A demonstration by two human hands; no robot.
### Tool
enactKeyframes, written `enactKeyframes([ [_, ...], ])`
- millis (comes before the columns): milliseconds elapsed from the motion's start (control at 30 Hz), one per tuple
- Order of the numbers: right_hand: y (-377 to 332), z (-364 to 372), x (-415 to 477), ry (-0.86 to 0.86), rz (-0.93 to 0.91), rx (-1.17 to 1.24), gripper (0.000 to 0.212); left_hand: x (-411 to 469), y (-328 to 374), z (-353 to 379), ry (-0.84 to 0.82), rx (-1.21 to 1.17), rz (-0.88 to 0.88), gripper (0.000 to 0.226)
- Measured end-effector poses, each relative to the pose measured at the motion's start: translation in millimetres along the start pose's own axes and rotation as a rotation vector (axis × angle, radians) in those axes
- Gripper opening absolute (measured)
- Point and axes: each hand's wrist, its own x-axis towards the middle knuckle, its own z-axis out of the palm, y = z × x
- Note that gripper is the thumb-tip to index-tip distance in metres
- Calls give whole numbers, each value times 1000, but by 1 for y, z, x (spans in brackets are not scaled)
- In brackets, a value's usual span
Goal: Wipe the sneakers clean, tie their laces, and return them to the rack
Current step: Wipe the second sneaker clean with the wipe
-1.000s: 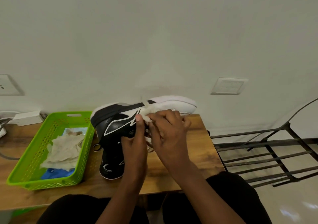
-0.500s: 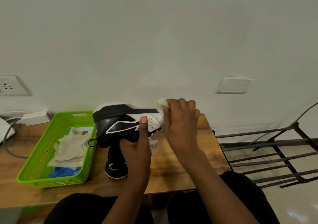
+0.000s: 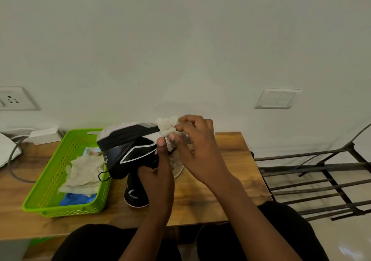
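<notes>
My left hand (image 3: pixel 158 172) holds a black-and-white sneaker (image 3: pixel 128 150) up above the wooden table (image 3: pixel 210 200), tipped on its side with the white sole facing the wall. My right hand (image 3: pixel 197 146) pinches a crumpled white wipe (image 3: pixel 166 125) against the sneaker's toe end. A second black sneaker (image 3: pixel 134 194) stands on the table under the held one, heel toward me, mostly hidden by my left hand and the first shoe.
A green plastic basket (image 3: pixel 48 206) at the left holds used white wipes (image 3: pixel 84 172) and a blue pack (image 3: pixel 76 197). A dark metal shoe rack (image 3: pixel 321 182) stands right of the table. Cables and a white adapter (image 3: pixel 43 136) lie at the back left.
My left hand has turned the sneaker so its sole faces further away. My right hand slid the wipe along toward the toe, then bunched it up in the fingertips.
</notes>
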Motion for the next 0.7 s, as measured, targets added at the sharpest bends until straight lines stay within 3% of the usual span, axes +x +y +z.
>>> enactKeyframes([
  [133, -4, -12, 5, -96, -23, 28, 10, -1, -4, 0, -34, 48, 2, 19],
  [267, -8, -19, 6, -157, 42, 12, 46, 2, -13, -6, -110, 126, 89, 36],
  [300, -9, -17, 4, -147, 33, -30, 44, 2, -13, -6, -108, 133, 94, 39],
  [433, -11, 1, -2, -15, -4, -42, 22, 6, -8, -4, -70, 73, 32, 26],
  [567, 27, -3, -1, 264, 71, -96, 22, 12, 6, -1, 56, -159, -229, 30],
  [700, 28, -1, -3, 420, 138, -67, 25, 4, 6, 7, 12, -196, -274, 21],
])
